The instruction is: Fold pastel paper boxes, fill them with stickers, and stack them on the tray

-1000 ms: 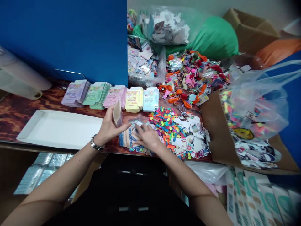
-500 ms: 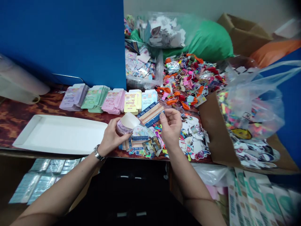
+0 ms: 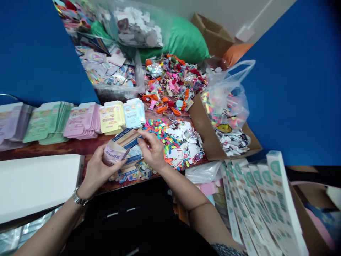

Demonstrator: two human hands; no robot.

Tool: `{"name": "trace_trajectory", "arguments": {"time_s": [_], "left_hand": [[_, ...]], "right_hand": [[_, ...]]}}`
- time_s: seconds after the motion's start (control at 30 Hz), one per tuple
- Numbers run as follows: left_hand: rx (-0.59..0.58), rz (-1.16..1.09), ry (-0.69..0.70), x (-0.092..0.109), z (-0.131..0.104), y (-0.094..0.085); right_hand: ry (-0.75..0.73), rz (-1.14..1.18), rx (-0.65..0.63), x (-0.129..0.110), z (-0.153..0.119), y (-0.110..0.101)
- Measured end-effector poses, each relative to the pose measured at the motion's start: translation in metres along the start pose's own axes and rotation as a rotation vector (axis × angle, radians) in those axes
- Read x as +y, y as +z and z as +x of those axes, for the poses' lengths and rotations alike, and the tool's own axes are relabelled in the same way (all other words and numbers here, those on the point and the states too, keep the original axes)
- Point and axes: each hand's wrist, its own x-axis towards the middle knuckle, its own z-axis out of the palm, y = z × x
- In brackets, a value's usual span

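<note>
My left hand, with a metal watch at the wrist, is wrapped round a small purple paper packet whose mouth is held apart. A blue-and-tan printed card is pinched in my right hand, its lower end at the packet's mouth. How far the card reaches inside is hidden. Below both hands lie more printed cards near the table edge. To the right of my right hand spread small bright pieces and white die-cut stickers.
Stacks of green, pink, yellow and blue packets line the back. A white tray lies at left. A cardboard box stands at right, beyond a heap of colourful trinkets.
My right hand has brought the card down to the packet's mouth. The view has turned right, so the table things appear further left.
</note>
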Motion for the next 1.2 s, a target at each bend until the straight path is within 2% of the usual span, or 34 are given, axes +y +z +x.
{"name": "trace_trajectory", "arguments": {"time_s": [0.07,0.23,0.37,0.43,0.53,0.6,0.77,0.83,0.9,0.93,0.97,1.03,1.1,1.2], "left_hand": [[0.001,0.010,0.032,0.002,0.000,0.003],[0.051,0.165,0.270,0.011,0.001,0.004],[0.058,0.217,0.332,0.012,0.001,0.007],[0.065,0.218,0.366,0.013,0.001,0.008],[0.071,0.228,0.414,0.015,0.003,0.010],[0.063,0.235,0.423,0.017,0.005,0.011],[0.046,0.208,0.442,0.020,0.009,0.014],[0.025,0.205,0.465,0.021,0.009,0.015],[-0.011,0.198,0.470,0.021,0.008,0.015],[-0.026,0.192,0.464,0.021,0.008,0.015],[-0.036,0.186,0.451,0.021,0.008,0.015],[-0.041,0.171,0.423,0.019,0.007,0.016],[-0.049,0.155,0.400,0.018,0.005,0.017],[-0.082,0.135,0.386,0.015,0.003,0.020]], "right_hand": [[-0.004,0.004,-0.003,0.001,-0.002,-0.004],[-0.079,-0.040,-0.015,0.005,-0.005,-0.008],[-0.156,-0.050,-0.017,0.004,-0.010,-0.008],[-0.096,-0.022,-0.019,0.003,-0.012,-0.009],[0.105,0.074,0.048,0.005,-0.015,-0.010],[0.149,0.112,0.067,0.006,-0.016,-0.011],[-0.040,-0.094,-0.069,0.004,-0.023,-0.009],[-0.099,-0.094,-0.174,0.007,-0.022,-0.012],[-0.101,-0.029,-0.261,0.019,-0.014,-0.024],[-0.071,-0.029,-0.265,0.028,-0.008,-0.032],[-0.019,-0.066,-0.250,0.040,0.001,-0.042],[0.133,-0.318,-0.188,0.068,0.020,-0.065],[0.285,-0.658,-0.346,0.096,0.037,-0.085],[0.341,-0.773,-0.479,0.122,0.049,-0.100]]}}
